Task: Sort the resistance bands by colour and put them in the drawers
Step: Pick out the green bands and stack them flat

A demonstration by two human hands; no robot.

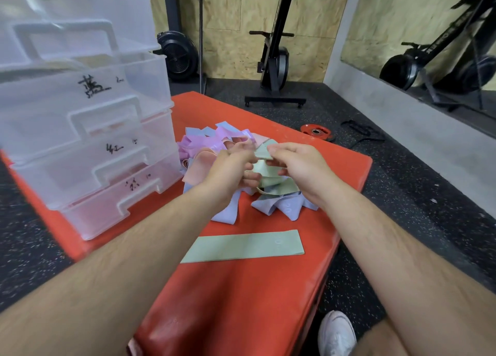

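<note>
Both hands were over the pile (204,151) of mixed bands on the red mat (241,307). The left hand (230,165) and right hand (298,168) each had their fingers curled, pinching a folded green band (264,154) between them. Its loose loops hung below the fingertips, onto the heap.

A flat green band (241,245) lay on the mat nearer the body, apart from the pile, with its long axis left to right. I judged the held band would go down beside it.

The drawers (88,141) stood to the left, nearer the left hand.

Count:
- Four drawer fronts.
- One green band laid flat.
- At least one green band in hand.
- Pink, lilac and blue bands too tangled to number.
</note>
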